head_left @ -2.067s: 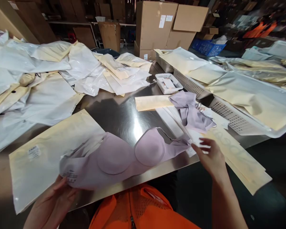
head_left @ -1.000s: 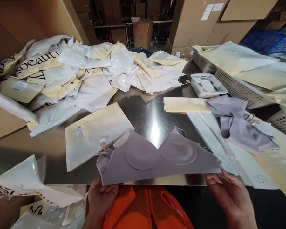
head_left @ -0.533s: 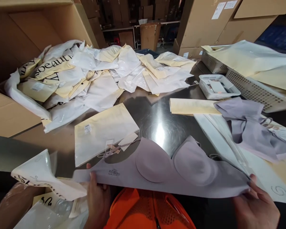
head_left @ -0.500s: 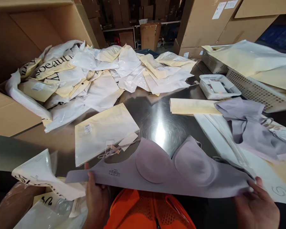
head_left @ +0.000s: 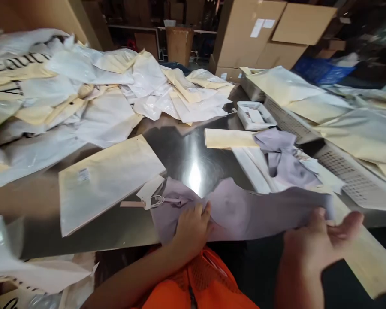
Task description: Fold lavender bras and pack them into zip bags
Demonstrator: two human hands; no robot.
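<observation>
A lilac bra [head_left: 230, 210] lies along the near edge of the worktop [head_left: 176, 150], partly folded as far as can be judged: its left part is gathered in towards the middle, with a strap on top, while the right side is drawn out long and not yet turned in. The left hand [head_left: 193, 225] rests on the gathered part, its fingers bent and bearing down; whether it also nips the cloth cannot be told. The right hand [head_left: 321, 240] seems to pinch the far right end under its thumb, the other fingers spread away to the right, a little blurred. A white tag [head_left: 150, 191] on a loop of cord sticks out at the bra's left, just reaching the near right corner of a flat pale bag [head_left: 106, 189] with a printed label. The bra is outside that bag, so any bagging is undone. Farther right, a second lilac garment [head_left: 286, 156] lies crumpled on stacked bags, apart from both hands, beside a small white basket [head_left: 257, 127]. At far left, a large heap of bags [head_left: 99, 116] looks filled and finished.
</observation>
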